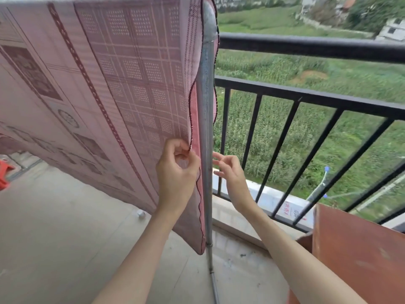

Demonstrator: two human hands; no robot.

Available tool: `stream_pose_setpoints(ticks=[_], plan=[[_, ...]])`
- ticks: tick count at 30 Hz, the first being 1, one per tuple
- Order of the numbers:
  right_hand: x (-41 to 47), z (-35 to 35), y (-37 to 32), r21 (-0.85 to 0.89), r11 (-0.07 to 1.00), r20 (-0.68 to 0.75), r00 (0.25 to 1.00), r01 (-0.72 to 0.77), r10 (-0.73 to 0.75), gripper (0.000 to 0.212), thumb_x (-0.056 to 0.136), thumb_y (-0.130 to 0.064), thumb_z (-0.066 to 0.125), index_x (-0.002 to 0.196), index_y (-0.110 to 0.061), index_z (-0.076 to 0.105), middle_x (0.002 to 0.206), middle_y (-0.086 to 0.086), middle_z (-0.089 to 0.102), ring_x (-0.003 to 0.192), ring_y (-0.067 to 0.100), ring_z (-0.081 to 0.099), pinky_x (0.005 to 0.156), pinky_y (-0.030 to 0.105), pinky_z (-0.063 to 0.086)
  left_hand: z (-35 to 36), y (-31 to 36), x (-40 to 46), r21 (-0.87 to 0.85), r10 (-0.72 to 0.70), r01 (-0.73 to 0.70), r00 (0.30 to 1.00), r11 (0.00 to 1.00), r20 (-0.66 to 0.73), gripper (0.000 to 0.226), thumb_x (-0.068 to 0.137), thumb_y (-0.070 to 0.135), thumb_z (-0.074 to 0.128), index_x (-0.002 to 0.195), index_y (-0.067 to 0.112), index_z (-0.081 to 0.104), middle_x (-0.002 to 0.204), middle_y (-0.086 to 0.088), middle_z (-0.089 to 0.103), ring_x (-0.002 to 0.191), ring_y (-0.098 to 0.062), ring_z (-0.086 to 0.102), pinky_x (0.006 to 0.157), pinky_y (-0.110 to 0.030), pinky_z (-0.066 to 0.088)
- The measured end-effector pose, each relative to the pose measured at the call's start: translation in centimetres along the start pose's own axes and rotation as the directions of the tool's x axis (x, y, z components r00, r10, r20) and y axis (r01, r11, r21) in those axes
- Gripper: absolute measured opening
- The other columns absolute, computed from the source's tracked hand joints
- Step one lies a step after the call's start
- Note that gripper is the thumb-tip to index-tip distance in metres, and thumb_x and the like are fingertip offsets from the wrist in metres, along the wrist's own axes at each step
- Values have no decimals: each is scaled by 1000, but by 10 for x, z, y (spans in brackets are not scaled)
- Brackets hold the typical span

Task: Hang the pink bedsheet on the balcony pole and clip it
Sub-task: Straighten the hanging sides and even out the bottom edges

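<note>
We had the pink bedsheet point(98, 80) already draped over the top of the drying rack, its two layers hanging down on either side, so by our reading the hanging part was mostly done and we were tidying the side edge beside the upright metal pole point(206, 128). No clip was in either hand or anywhere we could see, so the clipping had not yet begun.

Our left hand point(177, 170) was curled, thumb and fingertips pinching the dark scalloped hem of the near layer, just beside the pole. Our right hand point(230, 170) hovered on the other side of the pole, fingers spread and loosely bent, gripping nothing; the fingertips were near the pole and the far layer of the sheet, but we could not tell whether they touched either. The two hands were apart, with the pole between them.

The next move, as we judged it, called for bringing the near and far edges level against each other, so the right hand would need to catch the far hem, and then for fetching a clip. The black railing point(306, 47) stood close behind, with fields beyond.
</note>
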State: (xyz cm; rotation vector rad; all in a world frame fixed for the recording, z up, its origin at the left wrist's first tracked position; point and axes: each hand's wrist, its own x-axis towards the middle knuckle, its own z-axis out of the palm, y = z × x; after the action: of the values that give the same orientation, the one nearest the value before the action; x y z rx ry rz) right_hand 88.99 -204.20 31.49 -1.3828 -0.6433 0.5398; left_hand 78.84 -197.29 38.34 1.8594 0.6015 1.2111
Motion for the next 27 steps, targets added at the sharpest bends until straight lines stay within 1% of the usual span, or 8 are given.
stream_pose_setpoints(ticks=[2, 5, 10, 13, 17, 21, 25, 27], plan=[[15, -9, -9, 27, 997, 36, 997, -66, 65, 12, 99, -20, 41, 104, -24, 50, 128, -3, 55, 117, 15, 52, 89, 33, 48, 5, 0, 0, -21, -20, 21, 1000, 1000, 18, 24, 82, 1, 58, 80, 22, 47, 73, 14, 52, 69, 7, 52, 67, -6, 40], [34, -21, -15, -39, 997, 196, 977, -73, 79, 29, 96, -28, 47, 124, -31, 52, 131, -13, 54, 119, 3, 50, 94, 32, 46, 8, -2, 1, -37, -34, 35, 999, 999, 19, 21, 82, 0, 59, 82, 19, 49, 73, 16, 53, 69, 8, 53, 67, -6, 40], [49, -20, -26, -125, 992, 211, 977, 9, 17, 23, 89, -23, 60, 110, -20, 68, 108, -7, 69, 98, -1, 62, 81, 16, 47, 11, -3, 5, -24, -39, 40, 998, 999, 51, 31, 82, 4, 62, 77, 32, 51, 74, 17, 57, 72, 6, 56, 71, -9, 44], [53, -18, -26, -123, 991, 238, 971, 59, -28, 17, 88, -23, 62, 102, -23, 70, 106, -4, 71, 104, 11, 64, 91, 28, 49, 14, -2, 7, 1, -31, 31, 999, 1000, 30, 31, 82, 7, 64, 77, 35, 52, 74, 18, 59, 72, 5, 57, 72, -12, 47], [55, -18, -30, -117, 993, 282, 959, 34, 0, 17, 88, -20, 62, 103, -19, 70, 101, -4, 71, 96, 8, 65, 87, 27, 50, 16, -1, 7, 5, -35, 35, 999, 999, 20, 28, 82, 8, 64, 78, 33, 55, 74, 17, 60, 72, 2, 58, 72, -14, 49], [63, -15, -38, -104, 994, 280, 960, 22, 8, 21, 88, -23, 63, 104, -13, 70, 105, 6, 70, 102, 24, 64, 99, 50, 45, 19, 3, 10, 10, -51, 51, 998, 999, 26, 18, 81, 8, 66, 80, 26, 60, 74, 17, 62, 71, 2, 59, 69, -11, 48], [65, -9, -42, -94, 996, 299, 954, 7, 21, 21, 92, -15, 56, 101, 2, 64, 102, 20, 67, 93, 23, 60, 97, 46, 46, 19, 6, 11, 25, -63, 62, 998, 998, 23, 17, 80, 9, 67, 79, 25, 62, 72, 16, 62, 69, 3, 59, 68, -10, 48], [64, -8, -41, -100, 995, 295, 955, 14, 17, 18, 96, -15, 50, 98, -2, 61, 97, 14, 64, 90, 20, 58, 93, 43, 48, 20, 7, 9, 24, -64, 64, 998, 998, 20, 23, 80, 9, 67, 75, 31, 60, 71, 17, 62, 68, 4, 59, 67, -9, 47]])
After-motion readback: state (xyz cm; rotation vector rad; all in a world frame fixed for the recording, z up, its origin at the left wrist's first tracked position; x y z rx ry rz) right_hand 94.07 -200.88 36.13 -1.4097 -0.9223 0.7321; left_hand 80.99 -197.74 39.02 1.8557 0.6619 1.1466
